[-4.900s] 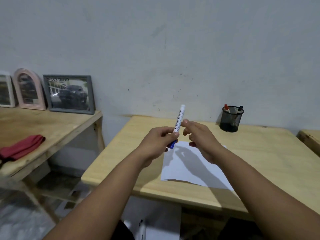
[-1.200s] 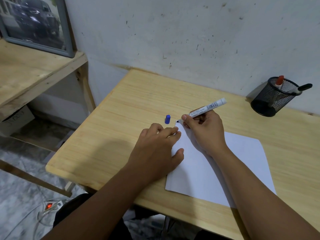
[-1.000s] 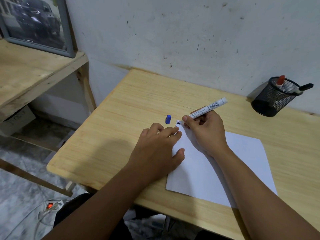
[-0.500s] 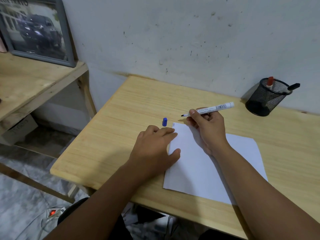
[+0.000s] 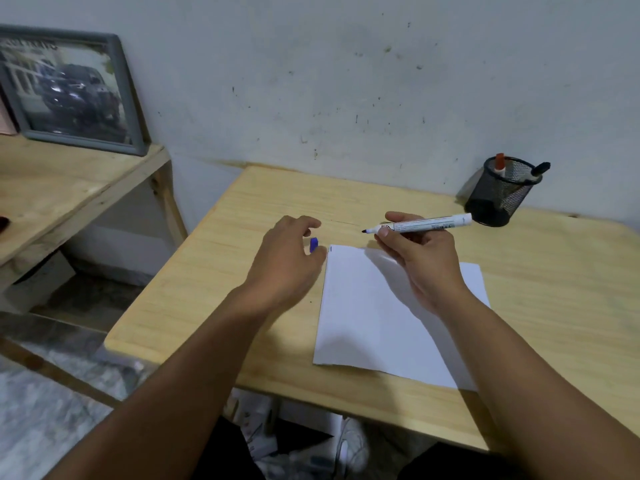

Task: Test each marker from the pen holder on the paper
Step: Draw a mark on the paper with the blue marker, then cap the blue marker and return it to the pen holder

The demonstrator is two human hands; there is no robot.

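My right hand [image 5: 420,258] holds an uncapped white marker [image 5: 420,224] level above the far edge of the white paper [image 5: 377,323], its dark tip pointing left. A short blue mark [image 5: 330,249] sits at the paper's far left corner. The marker's blue cap [image 5: 313,244] lies on the wooden table [image 5: 242,271] just left of the paper. My left hand [image 5: 289,263] hovers over the cap with thumb and fingers spread around it; whether they touch it I cannot tell. A black mesh pen holder [image 5: 498,197] at the far right holds a red-capped marker [image 5: 499,164] and a black-capped one [image 5: 541,168].
The table stands against a grey wall. To the left is a second wooden bench [image 5: 62,188] with a framed car picture [image 5: 69,95] leaning on the wall. A gap with bare floor [image 5: 52,386] separates the two.
My right hand lifted the marker off the paper after drawing a small mark. My left hand left the paper and moved up to the blue cap.
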